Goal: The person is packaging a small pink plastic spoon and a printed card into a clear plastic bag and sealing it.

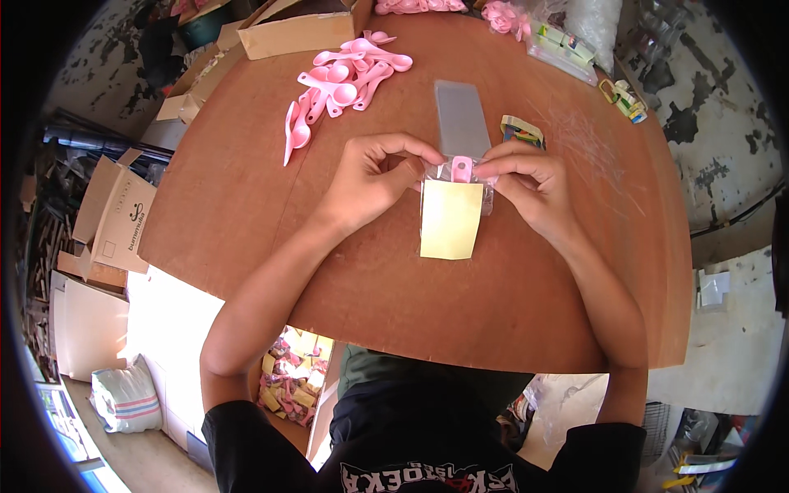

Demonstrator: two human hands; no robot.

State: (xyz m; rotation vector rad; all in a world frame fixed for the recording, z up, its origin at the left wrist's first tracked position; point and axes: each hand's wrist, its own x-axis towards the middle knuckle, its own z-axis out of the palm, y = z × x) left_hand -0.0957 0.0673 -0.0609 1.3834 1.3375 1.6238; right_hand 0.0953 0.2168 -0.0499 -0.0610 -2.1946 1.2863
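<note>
My left hand (374, 174) and my right hand (530, 182) pinch the top of a small clear plastic bag (457, 191) that lies on the round brown table (246, 205). A yellow card (450, 220) is inside the bag, and the handle of a pink spoon (462, 168) sticks out of its mouth between my fingertips. A stack of clear bags (461, 117) lies flat just beyond my hands.
Several loose pink spoons (345, 78) are piled at the table's far left. A cardboard box (300, 31) stands behind them. Small packets (563, 48) and a coloured card (523, 130) lie at the far right. Cardboard boxes (115, 218) and a sack (127, 398) sit on the floor at left.
</note>
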